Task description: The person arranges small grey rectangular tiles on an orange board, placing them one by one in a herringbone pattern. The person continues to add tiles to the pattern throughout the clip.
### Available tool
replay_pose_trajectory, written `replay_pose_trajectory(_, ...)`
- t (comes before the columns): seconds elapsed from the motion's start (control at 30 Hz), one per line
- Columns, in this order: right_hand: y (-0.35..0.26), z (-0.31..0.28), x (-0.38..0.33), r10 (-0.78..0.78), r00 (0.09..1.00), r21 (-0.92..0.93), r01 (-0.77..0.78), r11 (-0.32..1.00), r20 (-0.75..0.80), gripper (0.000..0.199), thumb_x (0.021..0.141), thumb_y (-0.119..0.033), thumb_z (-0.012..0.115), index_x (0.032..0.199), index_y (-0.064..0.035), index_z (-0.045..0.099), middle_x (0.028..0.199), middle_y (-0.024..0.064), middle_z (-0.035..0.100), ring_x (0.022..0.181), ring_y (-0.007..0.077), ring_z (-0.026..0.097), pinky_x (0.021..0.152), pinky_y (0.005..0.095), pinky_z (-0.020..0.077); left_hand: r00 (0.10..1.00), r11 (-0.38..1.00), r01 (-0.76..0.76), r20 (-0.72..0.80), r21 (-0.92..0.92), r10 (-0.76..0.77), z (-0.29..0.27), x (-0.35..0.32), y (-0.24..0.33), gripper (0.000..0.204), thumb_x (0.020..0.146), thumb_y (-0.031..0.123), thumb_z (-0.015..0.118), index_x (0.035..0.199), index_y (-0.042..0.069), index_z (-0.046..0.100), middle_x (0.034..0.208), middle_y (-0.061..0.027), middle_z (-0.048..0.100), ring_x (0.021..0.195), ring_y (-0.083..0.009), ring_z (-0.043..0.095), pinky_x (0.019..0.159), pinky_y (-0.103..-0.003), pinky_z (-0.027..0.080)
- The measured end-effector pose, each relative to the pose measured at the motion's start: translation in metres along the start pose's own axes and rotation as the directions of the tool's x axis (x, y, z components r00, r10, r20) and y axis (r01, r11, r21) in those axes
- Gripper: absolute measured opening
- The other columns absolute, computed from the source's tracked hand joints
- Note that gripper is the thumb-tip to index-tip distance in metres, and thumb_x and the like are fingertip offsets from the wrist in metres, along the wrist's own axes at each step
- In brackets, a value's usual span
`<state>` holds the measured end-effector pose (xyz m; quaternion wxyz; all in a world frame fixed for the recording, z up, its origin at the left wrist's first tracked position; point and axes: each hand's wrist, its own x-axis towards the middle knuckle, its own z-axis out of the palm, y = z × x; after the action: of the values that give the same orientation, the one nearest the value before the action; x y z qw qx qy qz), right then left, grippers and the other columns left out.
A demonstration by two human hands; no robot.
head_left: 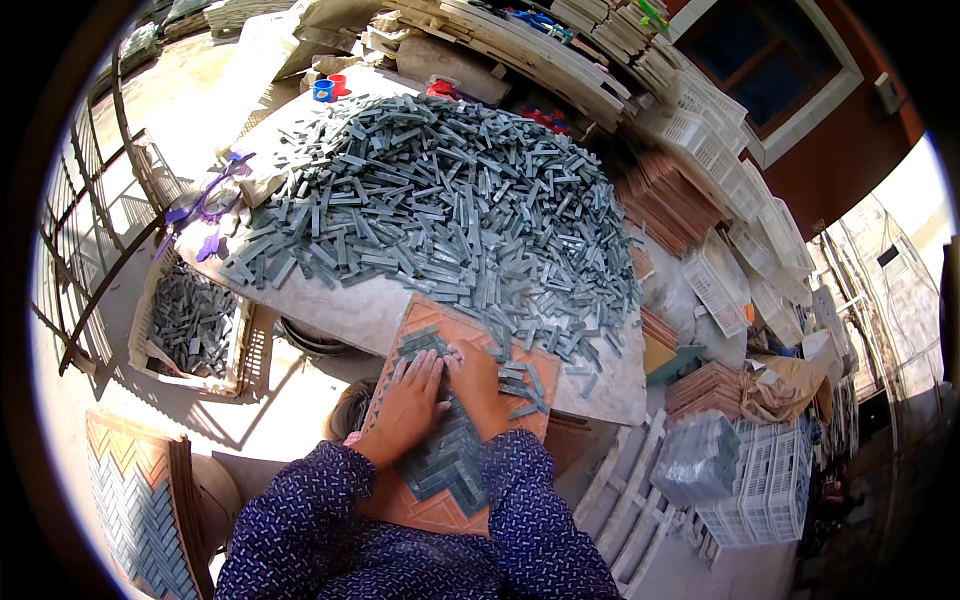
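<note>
An orange tray (430, 515) rests at the table's near edge, close to my body. Grey-green stone strips (447, 465) lie in it in a herringbone pattern. My left hand (405, 405) is laid over the pattern, fingers stretched out and touching the strips. Beside it, my right hand (475, 385) has bent fingers pressed together at the upper part of the pattern; what they hold, if anything, is hidden. Several loose strips (525, 385) lie on the tray just right of my right hand.
A large heap of stone strips (430, 190) covers the table (610, 385). A crate of strips (190, 325) stands at the left, above a filled herringbone panel (135, 510). Stacked orange trays (670, 200) and white crates (765, 490) are at the right. Purple scissors-like handles (208, 205) lie at the table's left corner.
</note>
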<state>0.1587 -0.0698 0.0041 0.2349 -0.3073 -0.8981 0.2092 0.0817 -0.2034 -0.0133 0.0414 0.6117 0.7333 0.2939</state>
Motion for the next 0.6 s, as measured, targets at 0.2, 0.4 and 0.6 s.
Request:
replay_pose_trajectory(0.2, 0.035, -0.014, 0.01, 0.127, 0.991, 0.317, -0.136, 0.939, 0.05, 0.017, 0.077, -0.004, 0.065, 0.094, -0.0002, 0.067, 0.077, 0.0147, 0.067, 0.071, 0.0269, 0.065, 0.065, 0.0338, 0.0509, 0.999, 0.999, 0.014, 0.045, 0.05, -0.016, -0.006, 0.013, -0.002, 0.072, 0.084, 0.034, 0.063, 0.137, -0.006, 0.037, 0.146, -0.0205, 0.034, 0.138, -0.0321, 0.029, 0.113, -0.048, 0.021)
replay_pose_trajectory(0.4, 0.061, -0.075, 0.003, 0.181, 0.983, 0.032, -0.182, 0.983, 0.029, 0.02, 0.079, -0.006, 0.065, 0.099, -0.001, 0.064, 0.093, 0.0159, 0.063, 0.087, 0.0339, 0.062, 0.076, 0.0387, 0.0485, 0.997, 0.993, -0.04, 0.065, 0.112, 0.033, -0.003, 0.019, -0.001, 0.07, 0.084, 0.036, 0.063, 0.134, -0.006, 0.041, 0.145, -0.0205, 0.035, 0.137, -0.0329, 0.03, 0.114, -0.046, 0.022)
replay_pose_trajectory(0.6, 0.04, -0.062, 0.006, -0.11, 0.99, -0.073, 0.117, 0.99, 0.093, 0.025, 0.073, -0.001, 0.067, 0.098, -0.003, 0.062, 0.097, 0.0146, 0.057, 0.095, 0.0331, 0.057, 0.078, 0.0401, 0.0473, 0.998, 0.992, -0.051, 0.037, 0.113, 0.047, -0.002, 0.023, -0.001, 0.069, 0.081, 0.034, 0.066, 0.132, -0.007, 0.043, 0.142, -0.0204, 0.038, 0.136, -0.0331, 0.031, 0.113, -0.046, 0.023)
